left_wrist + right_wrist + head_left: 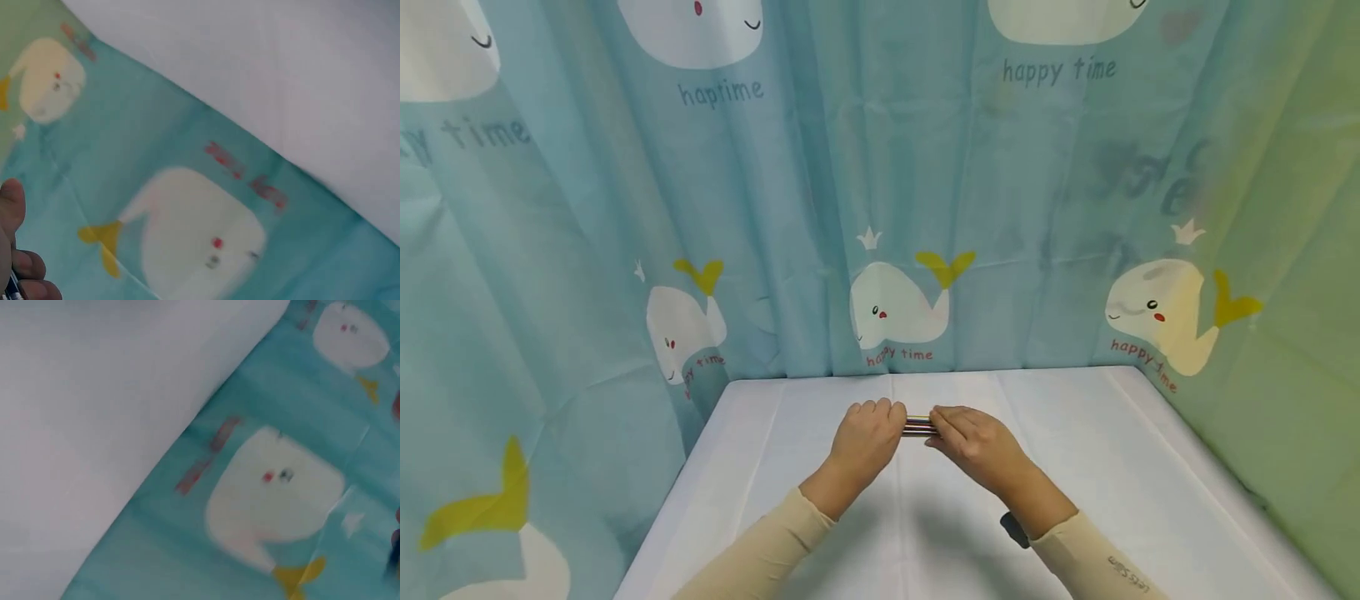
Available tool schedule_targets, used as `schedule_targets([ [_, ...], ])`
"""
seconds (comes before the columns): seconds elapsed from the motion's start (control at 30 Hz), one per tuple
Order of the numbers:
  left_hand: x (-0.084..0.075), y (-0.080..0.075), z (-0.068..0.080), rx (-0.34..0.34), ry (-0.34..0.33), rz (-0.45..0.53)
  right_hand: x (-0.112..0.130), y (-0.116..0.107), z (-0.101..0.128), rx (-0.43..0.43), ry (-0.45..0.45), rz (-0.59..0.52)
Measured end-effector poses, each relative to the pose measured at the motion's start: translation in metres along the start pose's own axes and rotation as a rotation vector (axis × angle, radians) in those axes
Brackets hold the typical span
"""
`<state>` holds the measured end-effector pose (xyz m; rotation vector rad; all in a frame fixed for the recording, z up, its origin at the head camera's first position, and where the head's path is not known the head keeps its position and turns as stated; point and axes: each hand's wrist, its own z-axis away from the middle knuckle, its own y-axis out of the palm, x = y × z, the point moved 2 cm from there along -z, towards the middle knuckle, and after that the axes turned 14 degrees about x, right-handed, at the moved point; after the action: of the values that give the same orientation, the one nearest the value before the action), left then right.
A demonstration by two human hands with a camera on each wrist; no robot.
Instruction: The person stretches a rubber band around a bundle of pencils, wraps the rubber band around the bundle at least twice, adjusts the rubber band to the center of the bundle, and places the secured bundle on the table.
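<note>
A bundle of slim, pencil-like sticks (pixel 917 426) in several colours, yellow, red and dark among them, is held level above the table. My left hand (pixel 868 437) grips its left end with curled fingers. At the other end, my right hand (pixel 976 442) pinches the bundle between thumb and fingers. Only a short middle stretch shows between the hands; both ends are covered. In the left wrist view, curled fingers (pixel 30 265) surround a dark, shiny stick end (pixel 12 289). A blurred dark blue piece (pixel 393 562) shows at the right wrist view's edge.
A white-covered table (pixel 1037 400) lies beneath both hands. Blue curtains (pixel 805 208) printed with whales hang behind it and on the left, with a greenish curtain (pixel 1300 375) on the right. A dark device (pixel 1015 530) sits under the right wrist.
</note>
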<state>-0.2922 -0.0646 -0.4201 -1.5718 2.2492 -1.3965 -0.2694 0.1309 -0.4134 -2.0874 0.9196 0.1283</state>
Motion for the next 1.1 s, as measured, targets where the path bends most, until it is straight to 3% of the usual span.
schedule_targets([
  [0.1, 0.014, 0.001, 0.007, -0.023, -0.017, -0.015, -0.009, -0.001, 0.008, 0.004, 0.024, -0.008],
  [0.2, 0.016, 0.002, 0.009, 0.019, -0.017, -0.041, -0.013, -0.002, 0.013, 0.045, 0.016, 0.001],
  [0.37, -0.001, 0.003, 0.006, 0.111, 0.023, -0.072, 0.001, 0.008, 0.0, 0.076, -0.046, 0.023],
  [0.5, -0.012, 0.005, 0.005, 0.104, 0.027, -0.069, 0.01, 0.011, -0.005, 0.03, -0.038, -0.011],
  [0.63, -0.007, 0.005, 0.005, 0.087, -0.005, -0.04, 0.003, 0.003, 0.008, -0.008, 0.045, -0.024],
  [0.8, 0.002, 0.003, 0.003, 0.116, 0.006, -0.066, -0.009, -0.001, 0.016, 0.073, 0.045, 0.017],
  [1.0, -0.016, 0.004, 0.001, 0.157, 0.054, -0.09, 0.01, 0.011, -0.001, 0.077, -0.012, 0.02],
  [1.1, -0.023, 0.006, 0.002, 0.114, 0.054, -0.065, 0.016, 0.012, 0.0, 0.054, -0.012, -0.003],
])
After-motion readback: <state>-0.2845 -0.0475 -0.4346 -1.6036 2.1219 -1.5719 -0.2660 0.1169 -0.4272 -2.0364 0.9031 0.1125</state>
